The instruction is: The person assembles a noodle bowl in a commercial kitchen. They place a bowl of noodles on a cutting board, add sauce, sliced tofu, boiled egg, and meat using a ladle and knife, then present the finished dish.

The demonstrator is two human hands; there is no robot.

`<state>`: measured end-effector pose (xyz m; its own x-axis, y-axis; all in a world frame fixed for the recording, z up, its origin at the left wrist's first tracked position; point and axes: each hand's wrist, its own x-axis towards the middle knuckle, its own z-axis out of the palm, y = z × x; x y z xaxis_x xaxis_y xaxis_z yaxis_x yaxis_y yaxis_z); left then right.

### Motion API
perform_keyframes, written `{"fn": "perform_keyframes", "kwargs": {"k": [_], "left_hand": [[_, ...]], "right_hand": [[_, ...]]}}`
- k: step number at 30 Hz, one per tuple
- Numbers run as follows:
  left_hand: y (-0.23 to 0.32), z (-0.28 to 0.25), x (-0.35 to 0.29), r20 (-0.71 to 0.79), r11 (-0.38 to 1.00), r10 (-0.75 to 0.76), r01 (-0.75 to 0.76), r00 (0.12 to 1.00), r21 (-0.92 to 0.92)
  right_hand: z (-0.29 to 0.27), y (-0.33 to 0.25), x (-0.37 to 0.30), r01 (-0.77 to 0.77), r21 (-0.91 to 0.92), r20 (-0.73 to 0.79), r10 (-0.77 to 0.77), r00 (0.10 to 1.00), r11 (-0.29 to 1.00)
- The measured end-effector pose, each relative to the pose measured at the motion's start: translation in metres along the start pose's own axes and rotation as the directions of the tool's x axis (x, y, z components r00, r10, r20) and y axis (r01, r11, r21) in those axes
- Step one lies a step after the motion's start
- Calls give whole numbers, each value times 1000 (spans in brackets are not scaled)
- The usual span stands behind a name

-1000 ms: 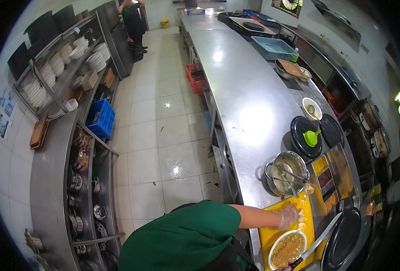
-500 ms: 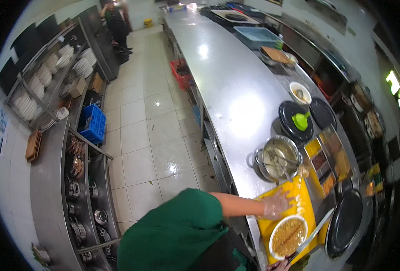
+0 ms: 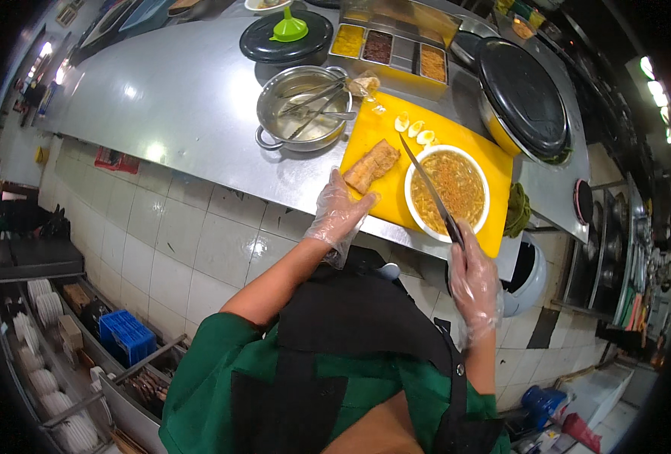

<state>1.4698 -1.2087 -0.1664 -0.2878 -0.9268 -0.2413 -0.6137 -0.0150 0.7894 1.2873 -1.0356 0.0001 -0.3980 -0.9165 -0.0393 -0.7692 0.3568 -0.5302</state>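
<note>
My right hand (image 3: 473, 284), in a clear plastic glove, is closed round the handle of a long kitchen knife (image 3: 431, 184). Its blade slants over a white bowl (image 3: 409, 198) of brown soup with orange bits on top. My left hand (image 3: 340, 209), gloved too, is at the near left edge of the yellow cutting board (image 3: 396, 216), thumb and fingers apart. Just beyond its fingers lies a golden-brown fried slab (image 3: 372, 166); whether they touch is unclear. Several egg pieces (image 3: 415, 129) lie in a row behind the bowl.
A steel pot (image 3: 266, 113) with tongs and a utensil inside stands left of the board. Behind it sits a black lid (image 3: 253, 41) carrying a green funnel (image 3: 289, 28). Metal topping containers (image 3: 378, 47) stand behind the board. A large black-lidded container (image 3: 523, 94) is at right.
The view has turned toward the board. My left hand has drawn back from beside the egg pieces to the board's near edge, and the fried slab now shows. The knife stays in my right hand.
</note>
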Motion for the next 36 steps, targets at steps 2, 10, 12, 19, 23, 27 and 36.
{"fn": "perform_keyframes", "kwargs": {"k": [2, 10, 12, 19, 23, 27, 36], "left_hand": [[1, 12, 4, -41, 997, -27, 23, 999, -75], [-20, 40, 46, -54, 941, 76, -89, 996, -328], [-1, 26, 48, 3, 958, 109, -104, 994, -266], [19, -17, 64, -9, 952, 243, -237, 970, 194], [34, -27, 59, 48, 909, 261, -262, 964, 323], [37, -16, 52, 158, 749, 365, -390, 918, 535], [33, -12, 56, 234, 704, 419, -476, 877, 527]], "right_hand": [[-2, -5, 22, 27, -110, 36, -23, 999, 994], [-22, -53, 96, 15, -443, 288, 127, 949, 896], [-25, -52, 95, 32, -441, 301, 114, 947, 897], [-30, -65, 64, -12, -291, 381, 127, 916, 957], [-29, -78, 21, -166, -172, 330, 216, 919, 971], [-14, -66, -25, -310, 60, 290, 280, 915, 949], [90, 42, -126, -641, 732, 469, 511, 720, 231]]}}
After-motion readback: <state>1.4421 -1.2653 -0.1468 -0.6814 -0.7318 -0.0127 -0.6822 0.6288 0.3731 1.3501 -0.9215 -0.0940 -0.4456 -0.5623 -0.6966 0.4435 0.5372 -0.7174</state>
